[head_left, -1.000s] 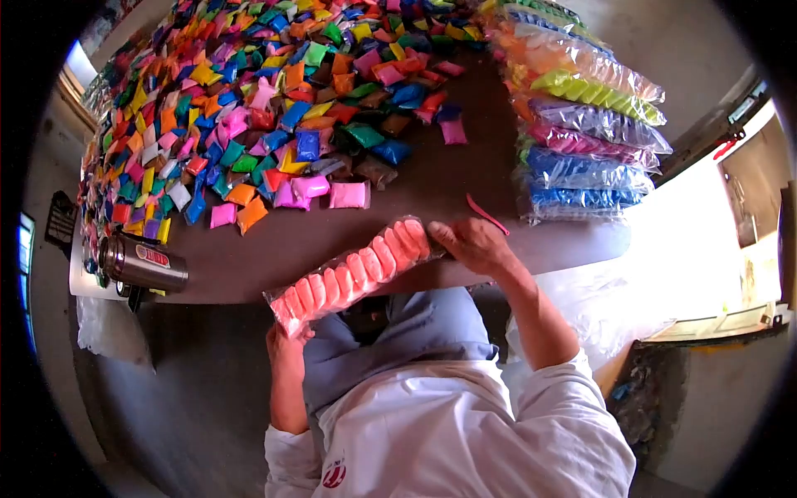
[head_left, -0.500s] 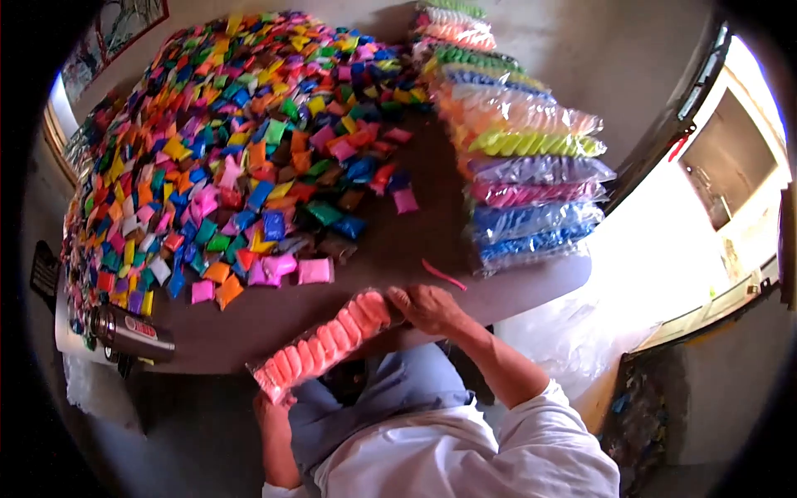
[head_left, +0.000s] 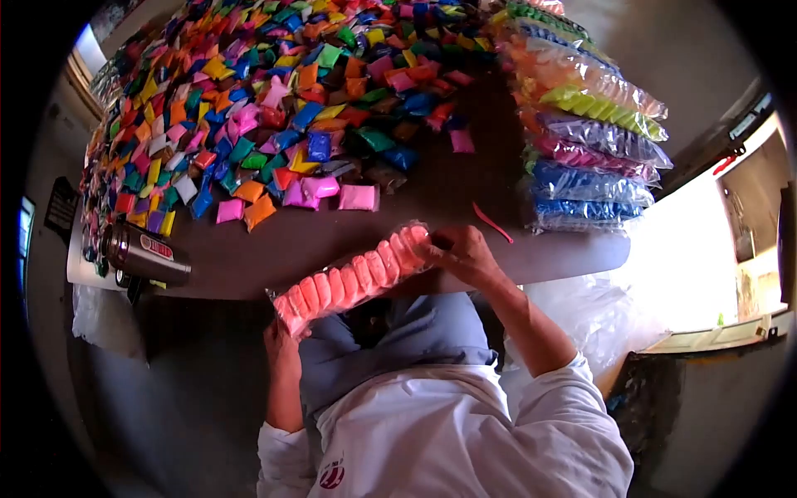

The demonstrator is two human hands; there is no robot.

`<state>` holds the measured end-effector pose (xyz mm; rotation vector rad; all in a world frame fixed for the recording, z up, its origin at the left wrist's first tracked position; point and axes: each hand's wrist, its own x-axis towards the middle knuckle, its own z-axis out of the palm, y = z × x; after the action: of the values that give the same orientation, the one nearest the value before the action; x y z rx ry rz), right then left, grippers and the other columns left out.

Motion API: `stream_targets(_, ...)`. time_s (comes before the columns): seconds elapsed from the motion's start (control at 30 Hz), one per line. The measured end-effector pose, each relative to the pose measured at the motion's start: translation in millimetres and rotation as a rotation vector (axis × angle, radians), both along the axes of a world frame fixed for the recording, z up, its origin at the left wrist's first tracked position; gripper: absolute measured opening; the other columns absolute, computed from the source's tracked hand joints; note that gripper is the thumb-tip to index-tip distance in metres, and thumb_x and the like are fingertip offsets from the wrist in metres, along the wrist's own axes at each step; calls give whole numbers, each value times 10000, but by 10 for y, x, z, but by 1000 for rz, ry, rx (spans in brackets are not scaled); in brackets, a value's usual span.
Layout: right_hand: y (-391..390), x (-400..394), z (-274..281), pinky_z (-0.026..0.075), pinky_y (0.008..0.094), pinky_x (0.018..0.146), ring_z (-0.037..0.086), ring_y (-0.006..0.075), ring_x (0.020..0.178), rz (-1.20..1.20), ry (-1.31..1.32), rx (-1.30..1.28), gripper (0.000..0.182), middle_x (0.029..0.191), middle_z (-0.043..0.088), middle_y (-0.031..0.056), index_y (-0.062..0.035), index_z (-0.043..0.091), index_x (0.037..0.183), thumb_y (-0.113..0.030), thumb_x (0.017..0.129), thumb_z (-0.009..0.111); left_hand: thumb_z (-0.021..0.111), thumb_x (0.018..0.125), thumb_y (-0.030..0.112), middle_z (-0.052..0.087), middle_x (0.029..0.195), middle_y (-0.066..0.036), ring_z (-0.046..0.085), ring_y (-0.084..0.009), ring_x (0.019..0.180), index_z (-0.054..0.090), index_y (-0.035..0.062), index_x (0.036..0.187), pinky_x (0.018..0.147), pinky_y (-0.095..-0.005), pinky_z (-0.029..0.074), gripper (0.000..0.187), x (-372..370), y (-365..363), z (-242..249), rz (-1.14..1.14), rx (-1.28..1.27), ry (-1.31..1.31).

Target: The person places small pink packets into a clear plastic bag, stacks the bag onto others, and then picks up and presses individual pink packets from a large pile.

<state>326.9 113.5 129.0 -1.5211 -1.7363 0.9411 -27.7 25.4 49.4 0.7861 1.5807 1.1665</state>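
A long clear plastic bag (head_left: 353,280) holds a row of several coral-pink pouches. It slants over the table's front edge, above my lap. My left hand (head_left: 285,339) is closed on its lower left end, the fingers partly behind the plastic. At the upper right end, my right hand (head_left: 466,256) pinches the bag by its edge. A thin pink strip (head_left: 493,223) lies on the table just beyond my right hand. Closest past the bag on the table is a pink packet (head_left: 359,197).
A big heap of small coloured packets (head_left: 274,141) covers the table's left and back. Filled clear bags (head_left: 594,184) are stacked on the right. A metal flask (head_left: 149,256) lies at the front left edge. Clear plastic sheeting (head_left: 581,319) hangs at the right.
The view has tilted, so the table and everything on it sit higher and further right in the picture. Both hands still hold the bag of pink pouches.
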Motion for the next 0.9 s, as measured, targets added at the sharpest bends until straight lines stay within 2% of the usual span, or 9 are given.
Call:
stream_targets(0.03, 1, -16, 29, 453, 359, 564, 563, 183, 580, -29, -4, 39, 390, 650, 605, 135, 5, 673, 860, -382, 828, 719, 511, 955, 429, 574, 916, -74, 540, -157, 744, 586, 13, 1058, 690, -300, 457, 435, 66, 48, 66, 67, 23, -39)
stream_targets(0.1, -18, -49, 132, 454, 358, 562, 563, 175, 579, -54, -7, 72, 374, 644, 606, 131, 12, 675, 835, -357, 822, 733, 472, 971, 462, 591, 940, -84, 548, -159, 765, 590, -11, 1087, 697, -300, 455, 501, 111, 134, 191, 103, -27, 41)
stream_targets(0.17, -23, -78, 245, 463, 342, 569, 575, 170, 589, -90, -23, 83, 343, 661, 622, 120, 6, 681, 835, -331, 822, 739, 443, 983, 459, 606, 958, -96, 554, -159, 776, 598, -22, 1117, 698, -303, 452, 523, 87, 192, 265, -120, 129, 130)
stream_targets(0.3, 5, 8, 206, 476, 324, 584, 589, 172, 600, -96, -11, 118, 328, 704, 643, 117, 5, 681, 866, -310, 811, 752, 441, 998, 363, 610, 1033, -150, 587, -209, 906, 592, -79, 1138, 833, -327, 462, 488, 223, 267, 541, -95, 84, 181)
stream_targets(0.5, -52, 165, 320, 483, 307, 586, 565, 159, 592, -198, 50, 344, 313, 695, 625, 97, -2, 663, 900, -270, 785, 777, 460, 996, 315, 616, 1033, -153, 577, -218, 942, 587, -71, 1153, 877, -337, 443, 436, 270, 406, 472, -92, 20, 246)
stream_targets(0.63, -159, 341, 695, 502, 289, 592, 568, 113, 614, -291, 67, 315, 301, 694, 629, 89, -5, 630, 864, -253, 785, 782, 465, 994, 292, 625, 1022, -152, 575, -215, 934, 593, -69, 1135, 867, -336, 441, 408, 537, 659, 623, -23, 108, 120)
stream_targets(0.83, -231, 865, 1389, 506, 262, 603, 585, 84, 636, -448, -21, 477, 268, 716, 650, 62, -4, 644, 895, -218, 793, 768, 487, 983, 372, 619, 979, -138, 570, -223, 916, 589, -43, 1101, 849, -354, 442, 444, 1071, 1171, 1311, -224, 368, 255)
stream_targets(0.87, -194, 1002, 1433, 503, 258, 599, 581, 81, 634, -474, 24, 516, 265, 713, 648, 56, -3, 645, 890, -217, 792, 766, 496, 980, 374, 609, 1006, -158, 567, -237, 923, 587, -31, 1096, 862, -348, 435, 432, 1069, 1362, 1170, -269, 497, 526)
stream_targets(0.9, -159, 1141, 1474, 500, 253, 595, 578, 78, 631, -502, 71, 556, 262, 710, 646, 51, -2, 647, 886, -216, 791, 764, 500, 977, 372, 603, 1031, -171, 566, -250, 943, 584, -28, 1120, 874, -349, 431, 432, 1217, 1445, 1386, -287, 465, 440)
